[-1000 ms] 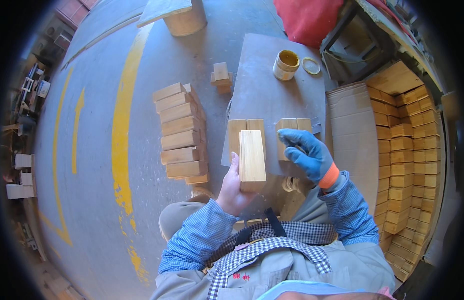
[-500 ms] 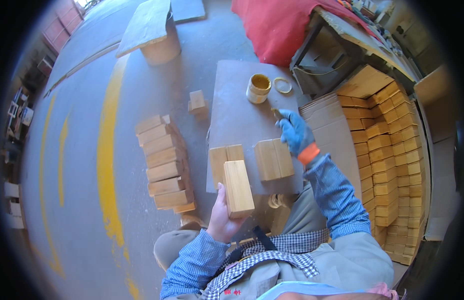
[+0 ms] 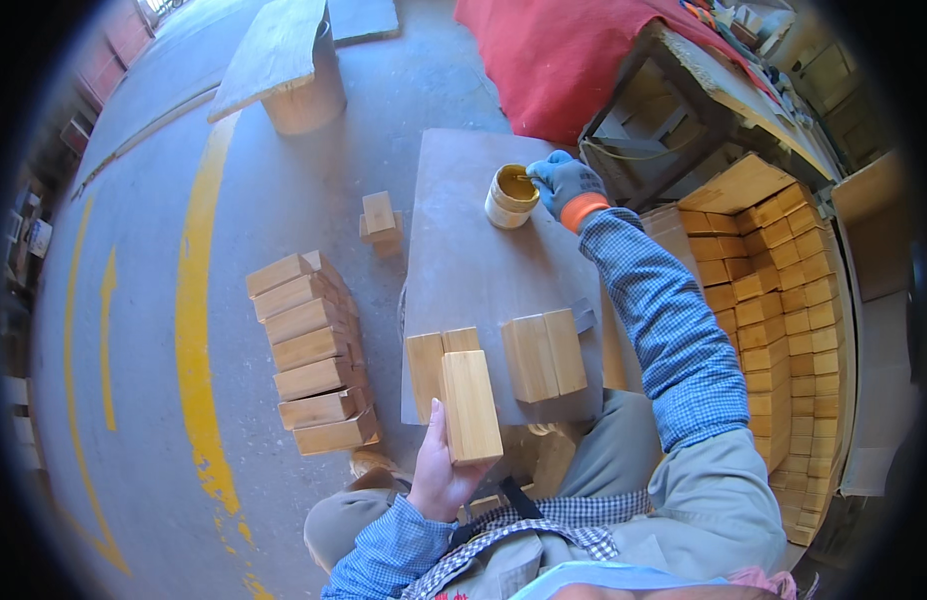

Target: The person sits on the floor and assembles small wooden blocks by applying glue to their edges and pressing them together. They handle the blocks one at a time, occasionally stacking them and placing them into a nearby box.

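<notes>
My bare left hand (image 3: 443, 475) grips a pale rectangular wooden block (image 3: 470, 405), tilted upright above the near edge of the board. At the far side of the board my right hand (image 3: 568, 185), in a blue-grey glove with an orange cuff, is closed on a small thin tool (image 3: 528, 178). The tool's end reaches into an open white jar (image 3: 508, 212) of yellow-brown paste; its exact kind is too small to tell. Behind the held block a pair of wooden blocks (image 3: 424, 365) stands on the board, and another pair (image 3: 543, 355) sits to their right.
The grey board (image 3: 453, 260) serves as a low work surface. Several stacked blocks (image 3: 313, 350) stand on the floor at left, with a few blocks (image 3: 381, 220) beyond. At right a large carton (image 3: 843, 400) holds rows of blocks. A red cloth (image 3: 553, 60) drapes a bench behind.
My right hand has moved away from me to the jar, bringing the thin tool into its mouth. My left hand still holds the block. The view has shifted slightly.
</notes>
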